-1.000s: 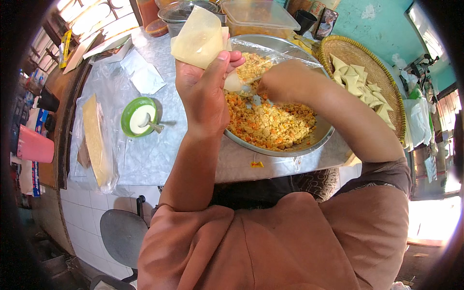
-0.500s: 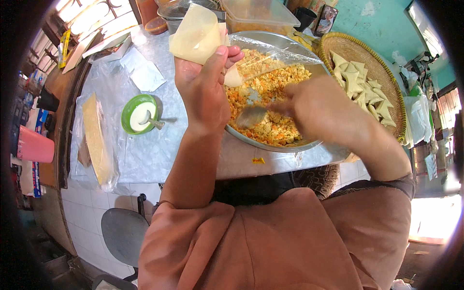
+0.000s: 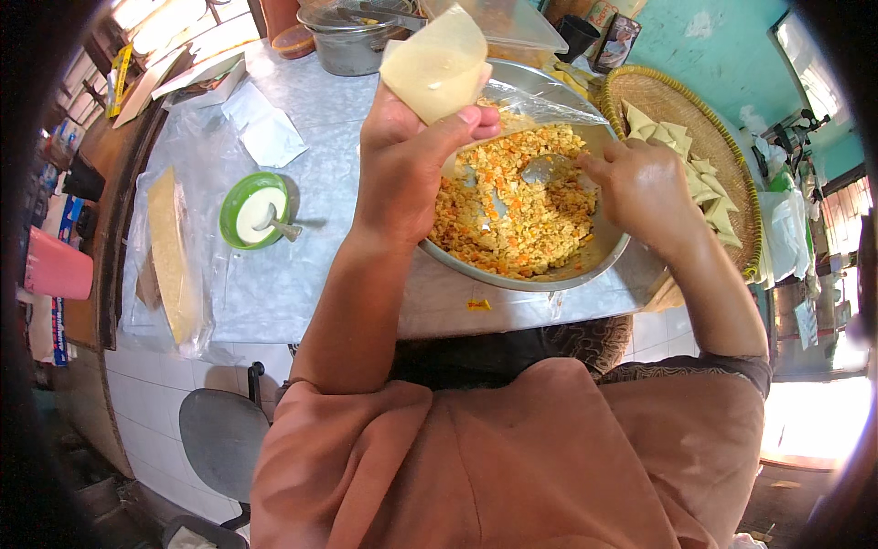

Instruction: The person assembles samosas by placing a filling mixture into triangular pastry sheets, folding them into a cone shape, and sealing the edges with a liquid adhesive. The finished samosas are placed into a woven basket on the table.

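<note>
My left hand (image 3: pixel 407 156) is closed on a pale pastry wrapper (image 3: pixel 437 66) folded into a cone, held up over the left side of a wide metal basin (image 3: pixel 494 280). Crumbly yellow filling with orange bits (image 3: pixel 521 224) lies in the basin, and clear plastic film covers part of its far side. My right hand (image 3: pixel 640 188) grips the handle of a metal spoon (image 3: pixel 546 168), whose bowl rests in the filling at the basin's right. Whether the cone has anything inside cannot be seen.
Folded triangular pastries (image 3: pixel 709 188) lie on a round woven tray (image 3: pixel 658 87) at the right. To the left stand a green bowl of white paste (image 3: pixel 240 238) with a spoon and a stack of wrappers (image 3: pixel 166 252) in plastic. Pots (image 3: pixel 352 50) and a plastic container (image 3: pixel 521 32) line the back.
My right hand has moved right, carrying the spoon from the basin's middle toward its right side. The wrapper cone in my left hand has shifted right and turned slightly.
</note>
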`<state>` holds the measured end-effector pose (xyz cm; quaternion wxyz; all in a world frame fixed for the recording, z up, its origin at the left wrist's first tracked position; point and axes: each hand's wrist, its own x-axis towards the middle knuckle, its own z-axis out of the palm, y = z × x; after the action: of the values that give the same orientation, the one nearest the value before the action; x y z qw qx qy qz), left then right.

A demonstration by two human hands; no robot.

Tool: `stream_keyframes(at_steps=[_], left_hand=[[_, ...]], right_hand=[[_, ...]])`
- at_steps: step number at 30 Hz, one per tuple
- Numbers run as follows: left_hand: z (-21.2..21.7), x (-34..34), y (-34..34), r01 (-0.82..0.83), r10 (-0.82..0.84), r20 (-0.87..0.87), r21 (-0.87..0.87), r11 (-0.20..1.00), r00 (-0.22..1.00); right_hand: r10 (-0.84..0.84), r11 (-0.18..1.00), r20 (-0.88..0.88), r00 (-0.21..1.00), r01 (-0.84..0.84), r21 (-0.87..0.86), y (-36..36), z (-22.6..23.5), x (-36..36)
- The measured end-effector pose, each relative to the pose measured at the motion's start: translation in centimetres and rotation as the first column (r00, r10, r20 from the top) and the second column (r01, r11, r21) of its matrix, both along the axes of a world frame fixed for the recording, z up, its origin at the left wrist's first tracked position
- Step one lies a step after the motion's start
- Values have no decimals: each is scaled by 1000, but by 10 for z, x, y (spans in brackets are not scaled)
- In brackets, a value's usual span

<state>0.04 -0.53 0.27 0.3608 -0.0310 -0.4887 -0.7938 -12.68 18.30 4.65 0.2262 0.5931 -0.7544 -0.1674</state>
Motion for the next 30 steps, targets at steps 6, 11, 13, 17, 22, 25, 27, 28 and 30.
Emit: stream_keyframes(at_steps=[6,11,13,17,22,25,27,28,30], left_hand=[[3,2,0,150,-152,75,33,988,986],[-2,2,-3,183,-185,63,44,982,981],[1,2,-2,187,-190,84,44,981,978],[0,1,-2,189,-190,90,19,982,978],[2,2,-2,178,-177,149,8,984,973],[0,1,-1,159,-148,193,-42,986,970],[-2,0,0,144,-122,219,-86,986,968],[-2,0,2,136,-110,226,-105,985,968],[-6,-3,1,120,-78,247,-160,980,966]], right_hand=[[-36,999,65,997,36,3,-7,-20,9],[-176,972,397,901,94,218,-15,-16,22],[-194,976,483,854,117,185,-16,-17,17],[-175,984,797,578,139,115,-15,-20,-4],[-311,941,769,559,297,165,-16,-4,-11],[-311,934,775,551,330,140,-9,7,-23],[-335,918,795,505,364,156,-6,19,-32],[-363,905,789,495,388,173,-6,30,-35],[-329,915,785,524,384,127,-5,50,-43]])
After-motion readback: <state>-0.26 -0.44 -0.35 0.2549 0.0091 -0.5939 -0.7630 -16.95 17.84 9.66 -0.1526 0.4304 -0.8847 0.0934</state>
